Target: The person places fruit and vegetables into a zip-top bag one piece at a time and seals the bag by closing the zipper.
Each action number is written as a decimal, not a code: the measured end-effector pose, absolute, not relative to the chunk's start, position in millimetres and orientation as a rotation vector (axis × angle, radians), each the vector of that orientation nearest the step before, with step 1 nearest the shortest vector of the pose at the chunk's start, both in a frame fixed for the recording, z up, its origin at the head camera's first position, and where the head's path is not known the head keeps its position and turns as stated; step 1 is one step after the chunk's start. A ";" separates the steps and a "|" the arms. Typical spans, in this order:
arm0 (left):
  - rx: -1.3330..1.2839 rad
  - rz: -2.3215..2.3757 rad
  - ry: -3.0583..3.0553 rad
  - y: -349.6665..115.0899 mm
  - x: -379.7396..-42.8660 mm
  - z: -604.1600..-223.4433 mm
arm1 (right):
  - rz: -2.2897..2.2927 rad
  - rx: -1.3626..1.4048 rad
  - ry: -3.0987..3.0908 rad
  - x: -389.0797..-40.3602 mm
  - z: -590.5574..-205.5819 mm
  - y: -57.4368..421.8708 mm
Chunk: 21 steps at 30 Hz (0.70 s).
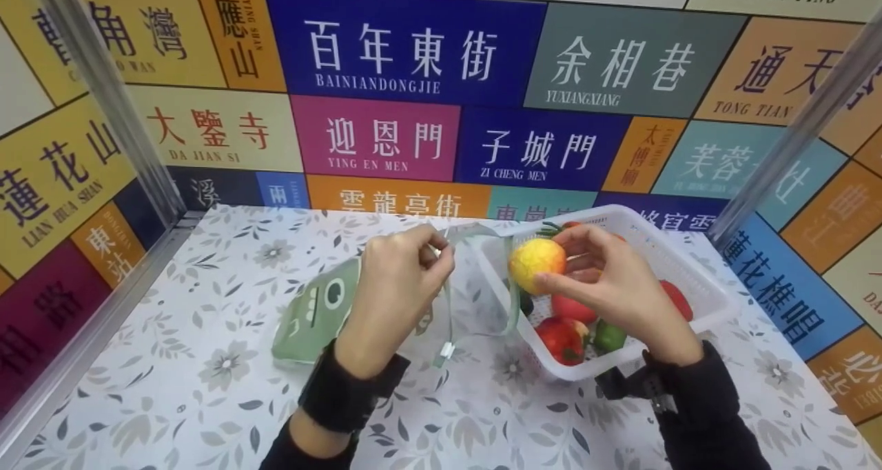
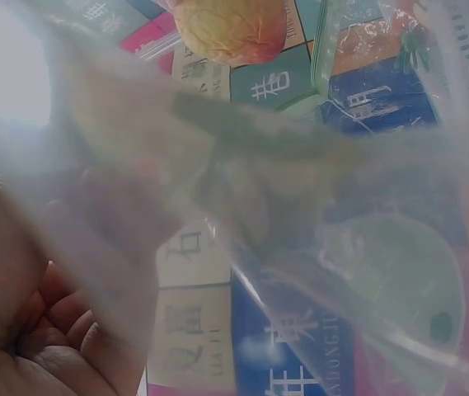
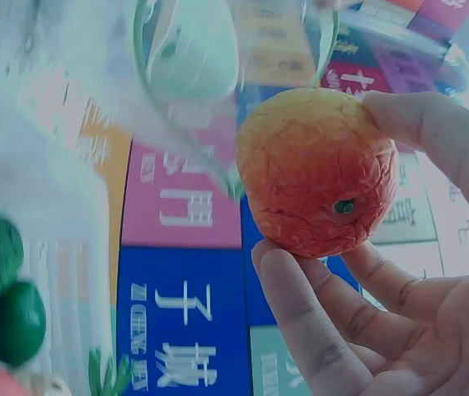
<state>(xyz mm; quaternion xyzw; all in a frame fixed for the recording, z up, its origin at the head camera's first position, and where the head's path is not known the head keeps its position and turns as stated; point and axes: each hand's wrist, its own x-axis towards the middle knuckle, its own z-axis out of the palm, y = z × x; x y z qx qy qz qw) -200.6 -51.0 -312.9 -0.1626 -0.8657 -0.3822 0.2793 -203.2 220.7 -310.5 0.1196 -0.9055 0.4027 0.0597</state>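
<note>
Between the thumb and fingers of my right hand is a round yellow-red fruit with wrinkled skin, perhaps a peach or apple. In the right wrist view the fruit shows a small green stem spot. My left hand pinches the rim of a clear zip bag with a green printed face. The bag's mouth gapes toward the fruit, which is right at the opening. Blurred clear plastic covers much of the left wrist view.
A white perforated basket stands on the right under my right hand. Inside are a red-yellow fruit, a green pepper-like item and other red and green produce. A flower-patterned cloth covers the table; a sign-covered panel rises behind.
</note>
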 end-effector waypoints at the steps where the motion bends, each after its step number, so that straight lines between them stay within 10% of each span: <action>1: -0.433 -1.028 -2.325 -51.1 -200.5 -313.0 | 1.234 0.370 -2.739 -201.3 -312.6 216.8; 21: -0.402 -1.044 -2.350 -53.4 -199.2 -310.9 | 1.253 0.439 -2.696 -196.2 -351.6 171.1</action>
